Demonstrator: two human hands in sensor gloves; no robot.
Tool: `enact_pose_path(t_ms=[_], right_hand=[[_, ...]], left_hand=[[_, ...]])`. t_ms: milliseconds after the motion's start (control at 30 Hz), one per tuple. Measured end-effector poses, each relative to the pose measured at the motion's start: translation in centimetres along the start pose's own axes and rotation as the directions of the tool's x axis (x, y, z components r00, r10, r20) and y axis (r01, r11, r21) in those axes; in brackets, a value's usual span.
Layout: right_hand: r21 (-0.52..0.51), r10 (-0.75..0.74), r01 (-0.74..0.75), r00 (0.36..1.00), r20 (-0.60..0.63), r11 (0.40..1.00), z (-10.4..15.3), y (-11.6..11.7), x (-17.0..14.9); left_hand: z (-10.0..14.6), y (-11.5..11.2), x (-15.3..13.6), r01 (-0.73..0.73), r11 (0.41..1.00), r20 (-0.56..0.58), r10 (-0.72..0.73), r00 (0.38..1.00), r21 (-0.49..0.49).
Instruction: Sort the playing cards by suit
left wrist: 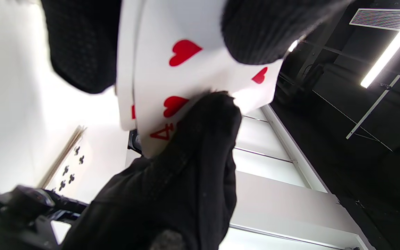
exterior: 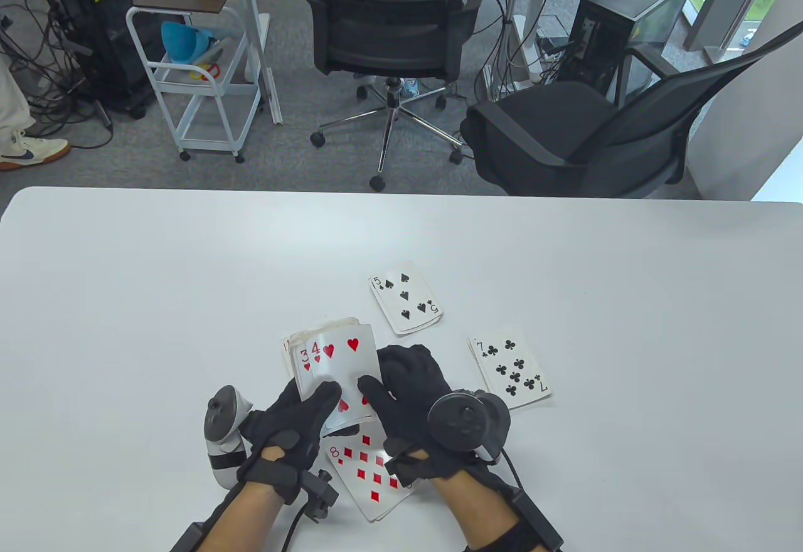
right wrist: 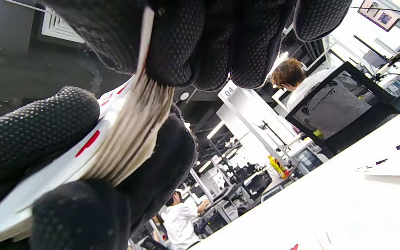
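My left hand (exterior: 295, 417) grips a thick deck of cards (exterior: 332, 367) held face up above the table, its thumb across the top card. That top card is the four of hearts (exterior: 345, 364) (left wrist: 200, 69), with a three of hearts fanned out just behind it. My right hand (exterior: 408, 389) pinches the four's right edge, thumb (exterior: 376, 392) on its face and fingers behind; the right wrist view shows the deck's edge (right wrist: 134, 132) between gloved fingers. Face-up piles lie on the table: five of spades (exterior: 406, 304), seven of clubs (exterior: 509, 367), eight of diamonds (exterior: 370, 467).
The white table (exterior: 157, 301) spreads wide to the left, right and back. Beyond its far edge stand two black office chairs (exterior: 389, 19), a white cart (exterior: 201, 75) and computer towers. People are seated far off in the right wrist view.
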State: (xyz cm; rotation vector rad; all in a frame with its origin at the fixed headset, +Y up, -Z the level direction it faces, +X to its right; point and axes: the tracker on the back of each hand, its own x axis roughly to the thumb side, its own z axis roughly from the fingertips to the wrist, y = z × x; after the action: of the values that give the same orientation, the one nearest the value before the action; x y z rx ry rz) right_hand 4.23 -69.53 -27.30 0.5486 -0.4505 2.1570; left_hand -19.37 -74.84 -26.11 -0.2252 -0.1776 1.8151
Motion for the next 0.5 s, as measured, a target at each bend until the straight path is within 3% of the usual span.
enact_pose_path(t_ms=[167,500], right_hand=[[-0.025,0.032,-0.032,0.999,0.002,0.999,0.0,-0.1,-0.3],[0.094,0.035,-0.031,0.998,-0.048,0.995,-0.4,0.0,-0.9]], left_hand=[[0.0,0.1,0.2,-0.016,1.0,0.011,0.016,1.0,0.003],[0.1,1.1,1.0,-0.013,0.999,0.036,0.012,0.999,0.04]])
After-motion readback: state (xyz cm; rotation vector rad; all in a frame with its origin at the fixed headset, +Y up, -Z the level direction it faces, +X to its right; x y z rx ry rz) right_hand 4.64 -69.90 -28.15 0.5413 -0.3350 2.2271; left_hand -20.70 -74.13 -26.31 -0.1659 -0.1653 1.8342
